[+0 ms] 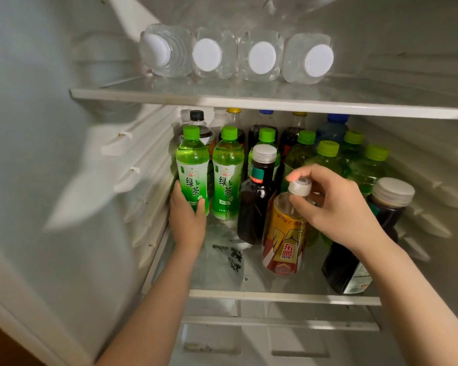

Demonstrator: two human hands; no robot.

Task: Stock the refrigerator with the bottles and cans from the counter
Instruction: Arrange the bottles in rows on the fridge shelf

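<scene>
Judging by the crowded middle shelf (283, 295), stocking is well advanced. A green tea bottle (192, 169) is gripped low by the left hand (187, 219); the gold bottle (284, 233), tilted, is pinched at its cap by the right hand (336, 207). Whatever remains outside is unseen.

The left grip (187, 220) and right grip (336, 207) are bare hands (nails cut short) on bare, smooth arms (154, 299).

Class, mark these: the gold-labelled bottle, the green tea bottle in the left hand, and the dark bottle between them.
gold-labelled bottle (284, 241), head view, on its label.
green tea bottle (192, 180), head view, on its label.
dark bottle (251, 215), head view, on its body.
</scene>
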